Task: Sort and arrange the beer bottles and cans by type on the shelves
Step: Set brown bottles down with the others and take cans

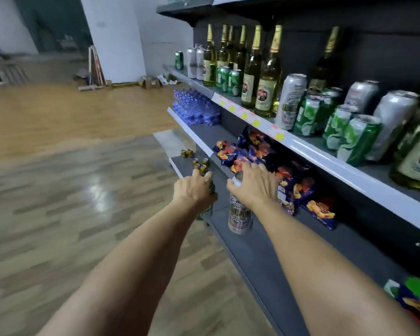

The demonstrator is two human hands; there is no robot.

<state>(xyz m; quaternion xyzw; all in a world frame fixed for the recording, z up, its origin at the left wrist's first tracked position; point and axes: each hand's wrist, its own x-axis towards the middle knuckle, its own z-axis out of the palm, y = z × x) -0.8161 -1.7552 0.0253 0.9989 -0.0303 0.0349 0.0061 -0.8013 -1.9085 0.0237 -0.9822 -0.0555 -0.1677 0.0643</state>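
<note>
My left hand (194, 189) grips a green can (207, 209) from above, near the front edge of the lower grey shelf (264, 258). My right hand (255, 185) is closed over the top of a tall silver can (239, 215) that stands on that shelf. On the upper shelf (325, 158) stand several green glass beer bottles (268, 76) with gold foil necks, mixed with green cans (309, 115) and tall silver cans (292, 100). Small gold cans (200, 164) sit further along a lower shelf.
Blue and orange snack bags (264, 156) lie at the back of the lower shelf, just beyond my right hand. A pack of blue water bottles (195, 107) sits at the shelf's far end. To the left is wooden floor (70, 190). More snack bags (417, 304) lie at the bottom right.
</note>
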